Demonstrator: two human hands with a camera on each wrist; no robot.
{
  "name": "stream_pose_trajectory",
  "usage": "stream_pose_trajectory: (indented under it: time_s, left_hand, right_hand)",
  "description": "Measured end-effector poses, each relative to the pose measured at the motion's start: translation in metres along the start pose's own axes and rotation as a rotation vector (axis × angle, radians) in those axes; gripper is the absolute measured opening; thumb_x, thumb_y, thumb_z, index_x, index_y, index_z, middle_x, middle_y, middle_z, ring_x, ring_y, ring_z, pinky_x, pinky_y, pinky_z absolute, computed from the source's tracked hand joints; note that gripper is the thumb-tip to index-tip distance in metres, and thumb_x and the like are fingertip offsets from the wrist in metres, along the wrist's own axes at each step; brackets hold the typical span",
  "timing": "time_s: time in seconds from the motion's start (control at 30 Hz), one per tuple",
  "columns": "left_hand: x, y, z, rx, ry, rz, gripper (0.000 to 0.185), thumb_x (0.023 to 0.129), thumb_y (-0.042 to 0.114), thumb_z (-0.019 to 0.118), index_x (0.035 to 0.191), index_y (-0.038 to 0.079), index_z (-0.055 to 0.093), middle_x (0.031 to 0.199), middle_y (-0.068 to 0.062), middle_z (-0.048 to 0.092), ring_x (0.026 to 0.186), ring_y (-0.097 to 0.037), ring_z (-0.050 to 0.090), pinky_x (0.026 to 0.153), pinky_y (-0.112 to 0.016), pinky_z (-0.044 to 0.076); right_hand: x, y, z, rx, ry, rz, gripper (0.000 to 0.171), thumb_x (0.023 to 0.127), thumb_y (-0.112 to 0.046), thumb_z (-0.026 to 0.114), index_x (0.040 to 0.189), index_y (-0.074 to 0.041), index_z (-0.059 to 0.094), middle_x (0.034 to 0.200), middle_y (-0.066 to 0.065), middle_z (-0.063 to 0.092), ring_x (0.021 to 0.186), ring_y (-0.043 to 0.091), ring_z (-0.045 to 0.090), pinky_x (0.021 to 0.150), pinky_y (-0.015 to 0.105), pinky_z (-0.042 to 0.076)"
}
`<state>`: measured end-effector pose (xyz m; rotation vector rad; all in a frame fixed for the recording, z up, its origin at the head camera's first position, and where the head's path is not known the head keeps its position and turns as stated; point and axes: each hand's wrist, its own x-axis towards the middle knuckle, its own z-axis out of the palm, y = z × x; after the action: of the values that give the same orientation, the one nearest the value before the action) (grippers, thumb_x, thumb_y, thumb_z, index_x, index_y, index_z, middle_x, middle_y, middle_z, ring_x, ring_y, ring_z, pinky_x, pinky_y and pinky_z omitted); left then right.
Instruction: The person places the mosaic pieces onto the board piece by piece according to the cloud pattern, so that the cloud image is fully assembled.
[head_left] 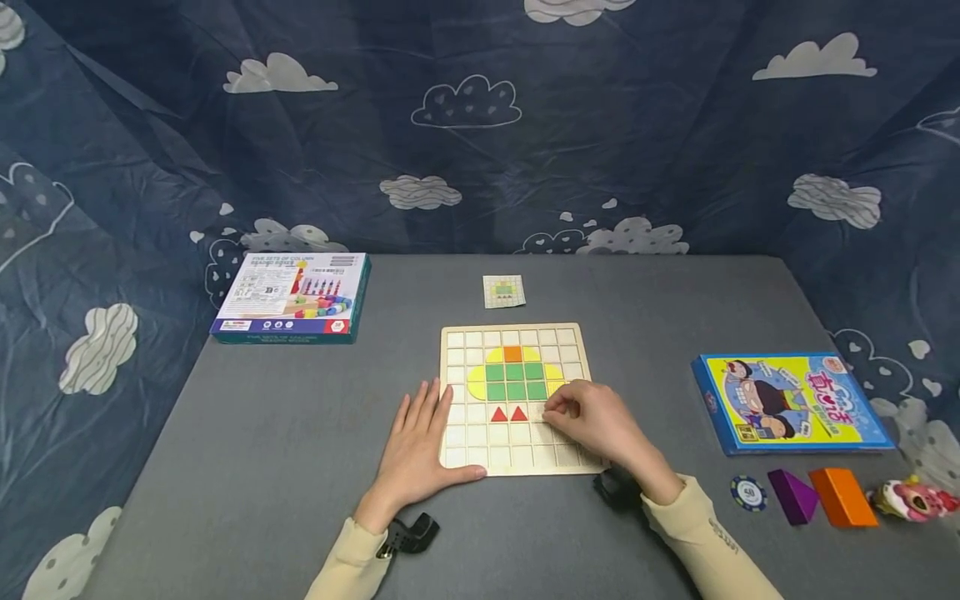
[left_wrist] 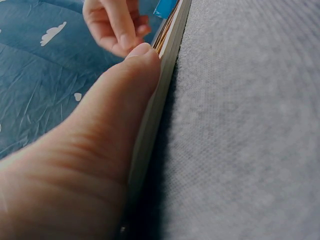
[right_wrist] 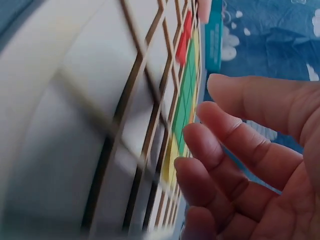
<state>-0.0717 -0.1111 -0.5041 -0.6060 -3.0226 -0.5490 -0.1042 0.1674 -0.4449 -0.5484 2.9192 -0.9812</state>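
A light wooden grid board (head_left: 457,433) lies on the table with coloured pieces in its cells. Green squares (head_left: 516,381) form its middle block, flanked by yellow rounded pieces (head_left: 476,383), with an orange square (head_left: 512,354) above. Two red triangles (head_left: 509,413) sit below the green. My left hand (head_left: 416,442) lies spread at the board's left side, its thumb along the near edge. Over the board's right part is my right hand (head_left: 596,421), fingers bent, fingertips close to the cells beside the triangles. In the right wrist view, its thumb (right_wrist: 240,92) and fingers are slightly apart, with nothing visible between them.
A small pattern card (head_left: 504,292) lies beyond the board. One flat box (head_left: 292,296) is at the back left, another box (head_left: 795,404) on the right. Near that are a poker chip (head_left: 748,493), purple block (head_left: 793,497), orange block (head_left: 843,497) and small figurine (head_left: 911,500).
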Motion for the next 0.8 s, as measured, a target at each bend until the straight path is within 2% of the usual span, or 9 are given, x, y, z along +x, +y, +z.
stream_pose_trajectory:
  time_s: [0.13,0.53,0.8]
  left_hand:
    - [0.001,0.000,0.000,0.001,0.011,0.000,0.118,0.070,0.081,0.053,0.152,0.006,0.014,0.157,-0.013,0.008,0.143,-0.025,0.000,0.113,-0.041,-0.002]
    - [0.000,0.001,0.003,0.003,-0.006,-0.003,0.118,0.070,0.083,0.050,0.153,0.008,0.012,0.158,-0.011,0.007,0.143,-0.023,-0.002,0.113,-0.039,-0.004]
    - [0.000,0.001,0.001,-0.008,0.008,-0.002,0.118,0.070,0.081,0.054,0.152,0.007,0.014,0.157,-0.012,0.009,0.143,-0.024,-0.001,0.113,-0.041,-0.002]
  right_hand:
    - [-0.012,0.013,-0.013,0.006,0.027,0.020,0.007,0.079,-0.016,0.078,0.081,-0.014,0.071,0.068,-0.010,0.054,0.058,0.007,0.045,0.052,0.026,0.037]
    - [-0.046,0.046,-0.040,-0.033,0.032,0.172,0.015,0.078,-0.016,0.079,0.090,-0.009,0.073,0.076,-0.005,0.058,0.067,0.013,0.050,0.058,0.028,0.040]
    - [-0.060,0.056,-0.042,0.001,0.000,0.150,0.018,0.076,-0.021,0.081,0.089,-0.011,0.073,0.076,-0.005,0.058,0.066,0.012,0.049,0.056,0.024,0.039]
